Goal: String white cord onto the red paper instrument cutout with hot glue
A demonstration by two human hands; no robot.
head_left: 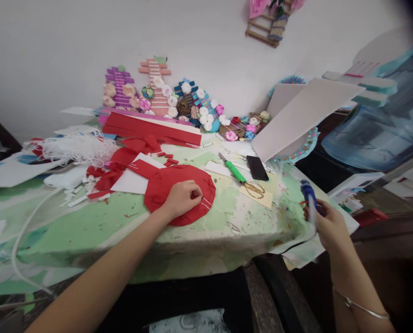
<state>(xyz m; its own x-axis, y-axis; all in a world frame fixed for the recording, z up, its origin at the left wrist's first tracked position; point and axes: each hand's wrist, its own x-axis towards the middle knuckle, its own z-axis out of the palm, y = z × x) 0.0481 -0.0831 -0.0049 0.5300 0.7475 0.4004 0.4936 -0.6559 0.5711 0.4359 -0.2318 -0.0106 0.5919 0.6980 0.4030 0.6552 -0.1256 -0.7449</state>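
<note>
My left hand [185,198] rests on a round, red-covered piece [164,185], its fingers curled and pressed together near the right rim. Two thin white strings [206,203] lie on the red surface beside my fingertips; whether the fingers pinch one is hidden. A red strip [142,167] runs from the round piece to the upper left, with short white string ends on it. Off the table's right side, my right hand [327,222] is wrapped round a blue glue gun [308,192], slightly blurred, with a dark cord hanging below it.
Right of the red piece lie a green-handled cutter [234,171], gold scissors [255,189] and a black phone [257,167]. White string [79,145] is heaped at left near red scraps [105,178]. Flowered crafts [154,90] line the wall. White boards [303,120] lean near a large water bottle [362,134].
</note>
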